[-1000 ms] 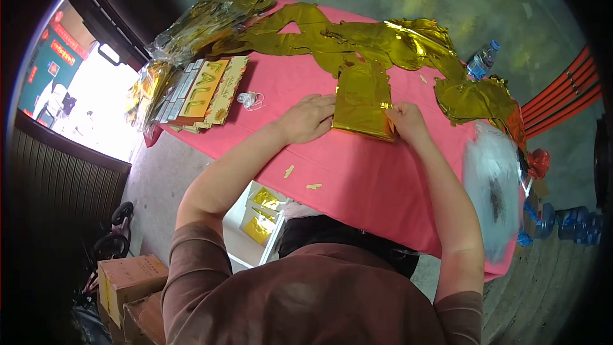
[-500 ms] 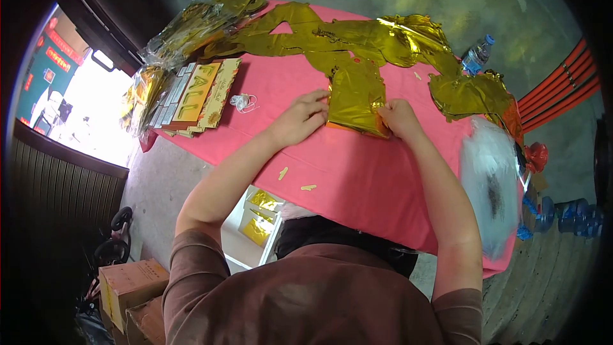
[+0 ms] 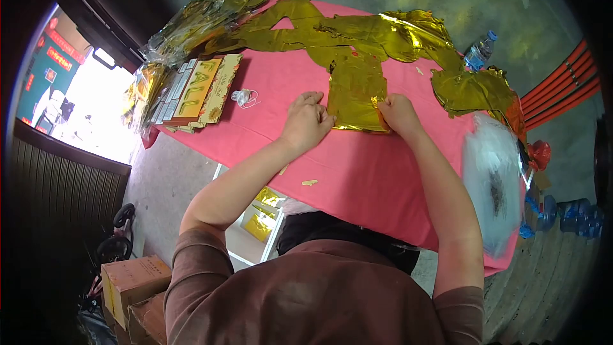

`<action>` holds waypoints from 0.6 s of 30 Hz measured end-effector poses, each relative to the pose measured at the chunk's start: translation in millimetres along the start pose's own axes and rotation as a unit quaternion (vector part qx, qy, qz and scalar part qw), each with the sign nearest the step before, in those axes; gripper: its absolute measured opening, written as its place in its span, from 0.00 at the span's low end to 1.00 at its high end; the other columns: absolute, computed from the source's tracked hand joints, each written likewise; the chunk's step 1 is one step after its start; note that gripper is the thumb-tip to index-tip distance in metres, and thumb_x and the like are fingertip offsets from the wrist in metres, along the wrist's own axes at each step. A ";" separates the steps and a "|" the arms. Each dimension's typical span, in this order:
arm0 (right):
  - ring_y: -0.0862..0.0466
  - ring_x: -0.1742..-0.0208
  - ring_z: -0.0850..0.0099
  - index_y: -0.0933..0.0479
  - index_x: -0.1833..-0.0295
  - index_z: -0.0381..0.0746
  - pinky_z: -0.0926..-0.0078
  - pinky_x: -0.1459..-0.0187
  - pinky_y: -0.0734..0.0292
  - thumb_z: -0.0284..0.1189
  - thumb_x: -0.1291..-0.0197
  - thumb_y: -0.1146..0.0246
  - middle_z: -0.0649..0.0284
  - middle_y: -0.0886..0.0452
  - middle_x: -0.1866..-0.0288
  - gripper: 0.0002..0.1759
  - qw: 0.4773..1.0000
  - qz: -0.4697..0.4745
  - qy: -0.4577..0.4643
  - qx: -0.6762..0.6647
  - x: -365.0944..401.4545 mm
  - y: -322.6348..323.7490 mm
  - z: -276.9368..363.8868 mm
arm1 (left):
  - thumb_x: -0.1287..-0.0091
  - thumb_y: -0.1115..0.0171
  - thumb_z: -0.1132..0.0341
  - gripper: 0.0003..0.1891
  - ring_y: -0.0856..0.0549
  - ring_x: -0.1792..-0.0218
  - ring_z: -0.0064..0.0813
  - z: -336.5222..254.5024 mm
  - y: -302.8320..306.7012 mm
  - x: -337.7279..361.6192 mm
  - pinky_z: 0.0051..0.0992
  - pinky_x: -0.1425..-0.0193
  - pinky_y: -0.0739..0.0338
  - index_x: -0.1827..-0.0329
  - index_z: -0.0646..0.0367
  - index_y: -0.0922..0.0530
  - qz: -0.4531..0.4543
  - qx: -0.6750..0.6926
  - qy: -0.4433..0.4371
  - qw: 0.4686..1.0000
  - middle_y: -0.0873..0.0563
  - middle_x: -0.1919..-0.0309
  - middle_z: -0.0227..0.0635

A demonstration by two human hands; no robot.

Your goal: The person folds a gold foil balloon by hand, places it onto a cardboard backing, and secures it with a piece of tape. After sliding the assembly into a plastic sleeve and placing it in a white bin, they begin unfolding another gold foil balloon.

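A flat, folded gold foil balloon (image 3: 357,92) lies in front of me on the pink tablecloth (image 3: 287,83). My right hand (image 3: 399,114) is closed, pinching the lower right edge of the foil. My left hand (image 3: 306,122) is at the lower left edge, fingers bent and fingertips together on the foil's side. Beyond the folded piece, more uninflated gold foil balloons (image 3: 287,29) spread across the table and touch its far end. A small bundle of white string (image 3: 242,98) lies left of my left hand.
Printed "FALL" cards (image 3: 198,92) and clear-wrapped foil packs (image 3: 191,29) stand at the left. To the right are another gold foil piece (image 3: 476,89), a water bottle (image 3: 480,51) and a pile of clear plastic bags (image 3: 491,185). Cardboard boxes (image 3: 134,281) sit on the floor.
My left hand has shifted slightly right, its fingers more bent at the foil's edge. The foil's lower edge lies flatter and straighter. My right hand keeps its pinch, slightly higher.
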State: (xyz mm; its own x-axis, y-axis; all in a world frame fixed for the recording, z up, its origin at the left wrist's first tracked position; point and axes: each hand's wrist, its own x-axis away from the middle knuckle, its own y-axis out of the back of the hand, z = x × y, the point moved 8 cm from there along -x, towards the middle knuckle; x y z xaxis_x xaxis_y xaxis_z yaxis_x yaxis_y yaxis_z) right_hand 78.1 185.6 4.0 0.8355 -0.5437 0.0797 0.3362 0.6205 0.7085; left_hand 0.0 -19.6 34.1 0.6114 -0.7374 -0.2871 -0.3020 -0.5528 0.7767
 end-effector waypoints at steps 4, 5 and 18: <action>0.17 0.73 0.59 0.23 0.75 0.33 0.62 0.68 0.23 0.31 0.46 0.39 0.49 0.20 0.77 0.12 0.999 0.021 -0.025 0.011 5.2 0.3 0.6 | 0.45 0.35 0.67 0.08 0.28 0.39 0.49 -1.9 -0.4 0.9 0.40 0.35 0.33 0.74 0.64 0.22 0.030 -0.035 -0.007 0.999 0.26 0.40 0.56; 0.21 0.80 0.66 0.26 0.76 0.34 0.67 0.75 0.28 0.30 0.43 0.40 0.55 0.22 0.81 0.13 0.999 -0.017 0.032 0.016 1.3 -1.1 -0.4 | 0.45 0.35 0.67 0.08 0.28 0.39 0.49 -5.4 -0.4 1.8 0.40 0.35 0.33 0.74 0.64 0.22 0.031 -0.035 -0.009 0.999 0.26 0.40 0.56; 0.17 0.70 0.55 0.22 0.72 0.33 0.58 0.65 0.23 0.32 0.44 0.39 0.48 0.18 0.74 0.13 1.000 -0.009 -0.003 -0.010 0.9 -0.3 -4.3 | 0.31 0.48 0.53 0.28 0.43 0.27 0.47 -49.6 -42.2 12.4 0.44 0.25 0.48 0.30 0.53 0.35 0.163 -0.083 -0.266 0.946 0.38 0.29 0.47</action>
State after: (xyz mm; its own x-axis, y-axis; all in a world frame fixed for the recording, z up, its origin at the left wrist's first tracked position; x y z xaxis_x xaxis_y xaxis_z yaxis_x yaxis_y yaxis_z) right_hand 80.6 187.4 0.9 0.8260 -0.5592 0.0714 0.3609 0.6218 0.6951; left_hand 56.6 13.9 25.6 0.0372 -0.9738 -0.2245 -0.2653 -0.2262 0.9372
